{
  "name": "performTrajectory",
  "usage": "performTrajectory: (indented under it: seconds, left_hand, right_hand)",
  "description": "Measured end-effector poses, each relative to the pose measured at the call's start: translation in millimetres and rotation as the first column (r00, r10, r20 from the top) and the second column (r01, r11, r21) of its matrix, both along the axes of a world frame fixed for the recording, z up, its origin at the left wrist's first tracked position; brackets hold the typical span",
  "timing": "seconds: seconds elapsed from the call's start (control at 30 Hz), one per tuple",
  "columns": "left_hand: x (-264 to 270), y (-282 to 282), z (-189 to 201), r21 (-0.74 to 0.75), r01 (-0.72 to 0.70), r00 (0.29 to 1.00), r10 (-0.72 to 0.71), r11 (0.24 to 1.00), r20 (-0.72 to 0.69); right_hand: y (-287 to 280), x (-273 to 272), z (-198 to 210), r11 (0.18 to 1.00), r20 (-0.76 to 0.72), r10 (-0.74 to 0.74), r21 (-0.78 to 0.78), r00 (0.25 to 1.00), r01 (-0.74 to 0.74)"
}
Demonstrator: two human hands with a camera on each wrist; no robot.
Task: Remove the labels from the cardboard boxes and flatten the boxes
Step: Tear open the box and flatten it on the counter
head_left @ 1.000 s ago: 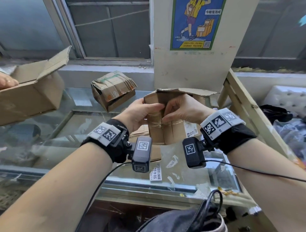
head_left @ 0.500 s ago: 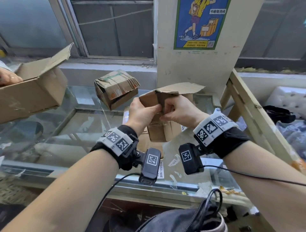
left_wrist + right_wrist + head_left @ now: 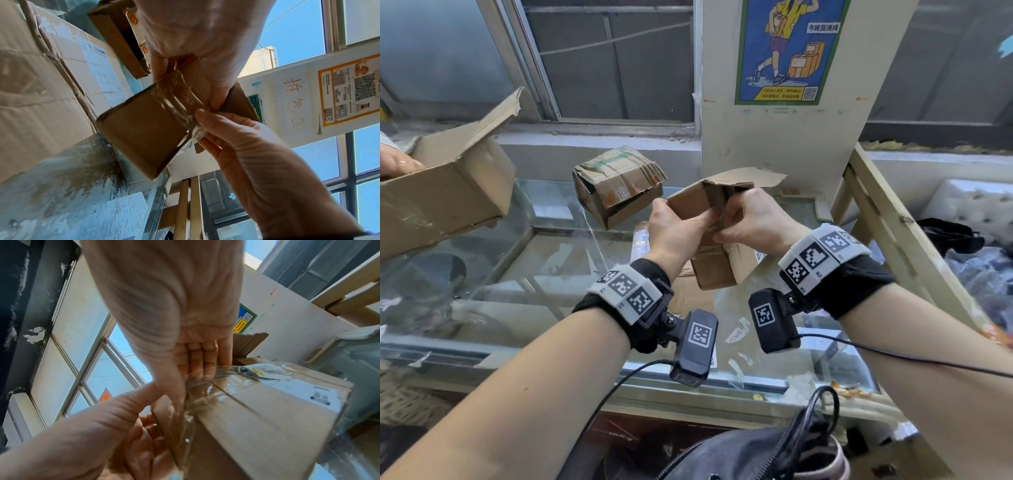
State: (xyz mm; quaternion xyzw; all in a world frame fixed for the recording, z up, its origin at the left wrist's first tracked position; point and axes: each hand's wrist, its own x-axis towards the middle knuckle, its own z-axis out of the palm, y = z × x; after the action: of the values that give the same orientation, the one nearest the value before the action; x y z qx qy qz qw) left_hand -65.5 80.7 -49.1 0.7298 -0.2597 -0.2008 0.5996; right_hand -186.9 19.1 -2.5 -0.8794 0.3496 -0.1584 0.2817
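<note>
I hold a small brown cardboard box point(image 3: 717, 272) above the glass counter, its torn top flap standing up. My left hand point(image 3: 688, 222) grips the box's left side, thumb on the near face. My right hand point(image 3: 726, 230) pinches a strand of clear tape point(image 3: 193, 125) at the box's seam. In the right wrist view the stretched tape point(image 3: 197, 400) runs from my fingers point(image 3: 203, 363) down the box edge. A partly torn white label point(image 3: 298, 389) is stuck on the box's point(image 3: 267, 426) right face. In the left wrist view the box point(image 3: 141, 128) is otherwise plain.
Another person's hand point(image 3: 397, 162) holds a large open box point(image 3: 445, 202) at the left. A crushed box point(image 3: 616, 186) lies behind on the glass counter point(image 3: 544, 260), which has paper scraps on it. A wooden frame point(image 3: 887, 219) stands right, a dark bag point(image 3: 756, 455) below.
Both hands have lifted the small box and tilted it, and its top flap has swung upward. My right hand has shifted to pinching the tape at the seam.
</note>
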Motion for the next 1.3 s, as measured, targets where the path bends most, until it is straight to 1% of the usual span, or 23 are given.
performTrajectory:
  seconds: [0.07,0.1,0.13,0.2,0.23,0.27,0.37,0.43,0.53,0.63,0.73,0.83,0.9,1.03,1.13,1.17,1.2,1.23,1.27,1.3]
  left_hand:
    - [1.3,1.5,1.8,0.045,0.058,0.998,-0.056,0.997,-0.038]
    - [1.5,3.9,4.1,0.058,0.105,0.991,-0.1,0.993,-0.085]
    - [1.4,6.2,6.2,0.065,0.163,0.978,-0.152,0.984,-0.145]
    - [1.7,9.3,8.2,0.074,0.299,0.925,-0.27,0.951,-0.267]
    - [0.7,10.8,9.4,0.078,0.339,0.904,-0.303,0.937,-0.301]
    - [-0.4,12.0,9.6,0.076,0.352,0.892,-0.309,0.933,-0.331]
    - [-5.6,14.0,7.6,0.057,0.328,0.847,-0.267,0.943,-0.46]
    - [-10.2,12.7,3.9,0.06,0.324,0.826,-0.252,0.944,-0.505]
    - [-14.8,7.8,-0.6,0.062,0.294,0.851,-0.232,0.954,-0.47]
    - [-18.5,3.2,-0.2,0.047,0.252,0.895,-0.214,0.967,-0.392]
    - [-23.0,1.1,1.6,0.051,0.194,0.926,-0.165,0.98,-0.34]
    - [-23.0,0.7,1.0,0.035,0.187,0.918,-0.162,0.982,-0.363]
    - [-21.2,0.2,0.8,0.026,0.183,0.915,-0.16,0.983,-0.371]
    - [-21.7,0.7,4.1,-0.01,0.19,0.905,-0.18,0.982,-0.386]
    - [-19.7,3.7,4.9,-0.037,0.197,0.889,-0.194,0.98,-0.414]
    - [-17.8,3.8,3.4,-0.039,0.181,0.898,-0.181,0.983,-0.401]
    - [-16.2,3.8,1.8,-0.025,0.141,0.931,-0.141,0.99,-0.338]
    - [-14.7,4.2,0.3,-0.004,0.077,0.978,-0.076,0.997,-0.195]
    - [-13.7,6.4,0.1,-0.008,0.005,0.998,-0.004,1.0,0.058]
    - [-13.6,9.8,1.0,-0.074,-0.016,0.933,0.041,0.997,0.357]
  right_hand:
    - [-1.0,-1.5,1.2,1.0,-0.03,0.024,0.007,0.999,-0.024]
    - [-1.3,-2.9,1.6,0.999,-0.042,0.032,0.005,0.999,-0.032]
    - [-1.4,-4.4,1.7,0.999,-0.053,0.035,-0.007,0.998,-0.035]
    - [-0.9,-7.2,1.8,0.999,-0.072,0.027,-0.044,0.997,-0.03]
    - [-0.5,-8.2,2.1,0.998,-0.08,0.018,-0.058,0.997,-0.023]
    - [0.0,-8.6,2.7,0.998,-0.089,0.013,-0.066,0.996,-0.019]
    - [1.5,-8.3,4.2,0.996,-0.162,0.013,-0.082,0.987,-0.027]
    - [1.5,-8.1,4.1,0.997,-0.218,0.013,-0.076,0.976,-0.03]
    - [-1.5,-8.9,1.7,0.996,-0.256,-0.019,-0.084,0.967,-0.003]
    - [-4.5,-11.6,0.5,0.994,-0.22,-0.033,-0.106,0.975,0.009]
    - [-1.6,-14.3,1.5,0.989,-0.204,0.022,-0.142,0.979,-0.052]
    - [-1.7,-19.1,2.8,0.983,-0.16,0.061,-0.162,0.985,-0.087]
    - [-3.9,-22.2,3.6,0.984,-0.109,0.055,-0.164,0.993,-0.073]
    - [-3.4,-23.5,4.9,0.975,-0.052,0.056,-0.211,0.997,-0.066]
    - [-5.9,-26.7,7.5,0.98,0.018,0.045,-0.194,0.999,-0.041]
    - [-7.5,-28.0,8.4,0.982,0.025,0.034,-0.188,0.999,-0.029]
    - [-9.1,-29.3,9.4,0.982,0.027,0.023,-0.188,0.999,-0.018]
    - [-10.8,-30.4,10.0,0.982,0.026,0.014,-0.191,1.0,-0.009]
    - [-12.1,-31.3,10.5,0.981,0.023,0.01,-0.195,1.0,-0.006]
    - [-13.5,-32.1,10.9,0.98,0.018,0.012,-0.201,1.0,-0.008]
